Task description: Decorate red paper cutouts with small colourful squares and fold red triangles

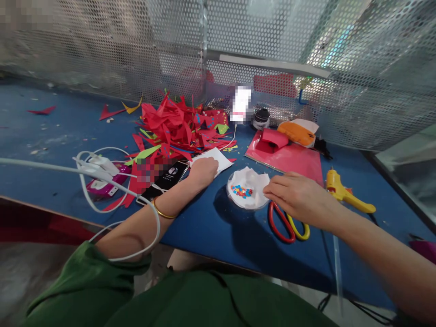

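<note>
My left hand is closed, its curled fingers at the edge of a piece of white paper. My right hand has its fingertips pinched together at the right rim of a small round clear dish. Whatever lies between those fingertips is too small or hidden to make out. Crumpled white paper lines the dish, and several tiny blue, red and orange chips lie on it. Below my right hand, scissors with one red and one yellow handle loop lie partly covered.
Red paper scraps are heaped at the back. A dark phone, white cables and a purple power strip lie left. To the right are red sheets, a black-lidded jar and a yellow glue gun. Perforated metal stands behind.
</note>
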`<state>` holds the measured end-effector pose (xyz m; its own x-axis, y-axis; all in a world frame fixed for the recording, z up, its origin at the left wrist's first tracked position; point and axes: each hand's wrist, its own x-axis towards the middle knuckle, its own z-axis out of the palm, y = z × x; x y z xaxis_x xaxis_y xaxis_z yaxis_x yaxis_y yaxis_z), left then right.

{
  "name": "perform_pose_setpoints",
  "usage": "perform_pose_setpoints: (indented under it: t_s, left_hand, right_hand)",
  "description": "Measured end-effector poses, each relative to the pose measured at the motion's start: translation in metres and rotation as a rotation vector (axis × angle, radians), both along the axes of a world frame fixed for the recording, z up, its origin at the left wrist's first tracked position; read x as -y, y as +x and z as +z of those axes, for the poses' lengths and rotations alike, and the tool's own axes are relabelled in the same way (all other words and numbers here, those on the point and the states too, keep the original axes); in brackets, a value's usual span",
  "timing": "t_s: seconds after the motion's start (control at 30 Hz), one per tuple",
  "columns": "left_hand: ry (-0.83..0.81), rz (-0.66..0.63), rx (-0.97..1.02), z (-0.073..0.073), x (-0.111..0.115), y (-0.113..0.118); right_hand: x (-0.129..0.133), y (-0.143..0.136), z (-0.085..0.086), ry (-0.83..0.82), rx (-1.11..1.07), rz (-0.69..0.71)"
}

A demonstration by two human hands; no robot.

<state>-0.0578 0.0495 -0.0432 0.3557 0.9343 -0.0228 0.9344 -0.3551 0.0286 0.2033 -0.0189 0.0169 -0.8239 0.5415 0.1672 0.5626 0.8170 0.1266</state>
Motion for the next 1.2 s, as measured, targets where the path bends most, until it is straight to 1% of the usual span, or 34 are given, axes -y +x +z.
perform_pose_setpoints:
  t_s: [0.13,0.2,0.37,0.5,0.67,0.73,0.9,1.03,1.13,1.2]
  left_hand:
    - [-0.008,-0.004,0.008,0.000,0.003,0.009]
    - [-0.019,0.001,0.025,0.001,0.001,0.009]
    - [-0.089,0.037,0.112,0.008,-0.014,-0.011]
    - [-0.125,0.046,0.190,0.004,-0.022,-0.021]
    - [-0.049,0.097,0.165,-0.003,-0.013,-0.014]
    - [-0.015,0.079,0.121,-0.002,-0.007,-0.009]
    - [0.018,-0.016,0.015,0.001,0.004,0.004]
    - [0.040,-0.045,-0.001,-0.001,0.002,0.007]
    - [0.084,-0.021,0.033,0.004,-0.004,0.001]
    - [0.131,0.014,0.081,0.013,-0.005,-0.004]
  right_hand:
    - [0.005,0.001,0.000,0.000,-0.011,0.012]
    - [0.007,0.002,0.000,0.004,-0.024,0.012]
    - [0.010,0.009,-0.001,0.001,-0.012,-0.004]
    - [0.011,0.016,-0.005,-0.004,-0.015,-0.025]
    - [0.011,0.020,-0.011,-0.015,-0.026,-0.033]
    - [0.011,0.020,-0.012,-0.019,-0.023,-0.031]
    - [0.013,0.021,-0.012,-0.010,-0.029,-0.031]
    - [0.018,0.021,-0.009,-0.017,-0.038,-0.036]
    - [0.023,0.021,-0.006,-0.026,-0.029,-0.046]
    - [0.025,0.022,-0.005,-0.020,-0.031,-0.066]
